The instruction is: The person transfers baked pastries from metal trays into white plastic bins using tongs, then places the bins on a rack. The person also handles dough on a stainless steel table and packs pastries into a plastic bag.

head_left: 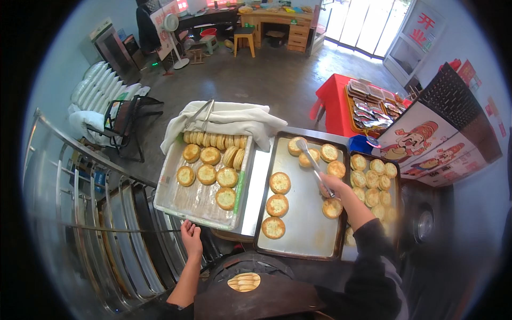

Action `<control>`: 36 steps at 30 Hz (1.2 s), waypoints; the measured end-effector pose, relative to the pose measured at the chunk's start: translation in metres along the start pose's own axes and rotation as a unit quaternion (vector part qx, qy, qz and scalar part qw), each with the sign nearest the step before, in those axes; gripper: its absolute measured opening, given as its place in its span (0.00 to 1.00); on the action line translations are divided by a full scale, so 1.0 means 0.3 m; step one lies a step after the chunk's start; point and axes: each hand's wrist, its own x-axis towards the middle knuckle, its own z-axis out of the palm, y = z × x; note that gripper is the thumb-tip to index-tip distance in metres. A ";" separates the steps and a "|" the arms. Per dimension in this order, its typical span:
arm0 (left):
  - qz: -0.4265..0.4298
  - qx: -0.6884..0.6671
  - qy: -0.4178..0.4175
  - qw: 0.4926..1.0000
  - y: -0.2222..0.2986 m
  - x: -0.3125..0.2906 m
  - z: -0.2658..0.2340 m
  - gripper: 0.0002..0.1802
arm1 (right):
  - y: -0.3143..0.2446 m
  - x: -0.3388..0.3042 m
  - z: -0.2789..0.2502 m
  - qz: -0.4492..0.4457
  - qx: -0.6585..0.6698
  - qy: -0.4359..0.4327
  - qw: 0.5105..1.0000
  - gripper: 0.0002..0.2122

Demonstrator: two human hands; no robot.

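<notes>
Keep your right hand (336, 185) closed around the metal tongs (318, 170), as it is, and let the arms span a single flatbread (304, 160) from side to side. The tips reach toward the far-left corner of the middle baking tray (304, 229), where that bread sits close against its far-left neighbour (293, 147), so square the tongs before squeezing. A light pinch low on the rim should suit best: the crust looks crisp enough to crack, and too loose a hold could let the bread slip. I can't tell whether the tips have hold of it.

The bread lies beyond your right hand and to its left, under the far end of the tongs. Another bread (332, 208) sits on the near side of that hand, so watch your knuckles there.

Your left hand (192, 239) is at the near edge of the white box (196, 218), fingers loosely bent; whether they grip the rim can't be told. If they do, a steady hold should keep the box from sliding.
</notes>
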 end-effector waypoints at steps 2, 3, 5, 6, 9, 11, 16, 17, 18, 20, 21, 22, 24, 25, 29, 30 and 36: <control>-0.017 0.018 0.020 0.999 0.008 -0.035 -0.014 0.34 | -0.023 0.009 0.043 -0.024 -0.033 0.023 0.999 0.17; -0.008 0.008 0.011 1.000 0.002 -0.034 0.034 0.34 | -0.060 -0.005 0.025 -0.041 -0.051 0.046 0.997 0.16; -0.002 0.010 0.007 1.000 0.032 -0.021 -0.001 0.34 | -0.020 -0.006 0.115 -0.067 -0.071 0.071 0.993 0.16; 0.000 0.007 0.011 1.000 0.048 -0.012 -0.021 0.34 | 0.009 -0.021 0.151 -0.096 -0.076 0.067 0.990 0.16; 0.010 0.000 0.011 1.000 0.065 0.031 -0.023 0.32 | 0.073 -0.114 0.209 -0.156 -0.059 0.080 0.983 0.14; 0.023 -0.002 -0.006 1.000 0.080 0.064 -0.037 0.31 | 0.105 -0.214 0.272 -0.183 -0.049 0.046 0.981 0.13; 0.009 -0.017 0.038 0.999 0.089 0.180 -0.035 0.28 | 0.052 -0.488 0.519 -0.123 -0.121 -0.048 0.984 0.13; 0.000 -0.025 0.042 0.999 0.086 0.203 -0.033 0.28 | 0.033 -0.514 0.590 -0.087 -0.116 -0.084 0.986 0.14; -0.018 -0.049 0.040 0.998 0.082 0.223 -0.030 0.27 | 0.016 -0.520 0.668 -0.056 -0.105 -0.130 0.984 0.14; -0.068 -0.093 0.070 0.991 0.069 0.251 0.001 0.28 | -0.020 -0.476 0.833 -0.027 -0.118 -0.226 0.967 0.16; -0.097 -0.146 0.080 0.981 0.058 0.261 0.006 0.28 | -0.034 -0.423 0.931 0.003 -0.135 -0.250 0.959 0.17; -0.167 -0.175 0.077 0.967 0.048 0.289 0.010 0.29 | -0.050 -0.364 1.021 0.009 -0.181 -0.259 0.949 0.17; -0.184 -0.160 0.104 0.964 0.031 0.359 0.009 0.28 | -0.083 -0.231 1.214 0.059 -0.214 -0.261 0.939 0.20; -0.194 -0.158 0.115 0.961 0.029 0.403 0.009 0.28 | -0.097 -0.173 1.308 0.073 -0.222 -0.252 0.939 0.21; -0.186 -0.231 0.114 0.948 0.015 0.525 0.005 0.41 | -0.124 -0.054 1.481 0.081 -0.257 -0.211 0.940 0.22; -0.222 -0.239 0.081 0.942 0.016 0.554 0.007 0.42 | -0.122 -0.057 1.477 0.085 -0.260 -0.206 0.939 0.23; -0.455 -0.258 0.118 0.844 0.098 0.679 0.140 0.36 | -0.058 -0.319 1.164 0.110 -0.224 -0.162 0.955 0.24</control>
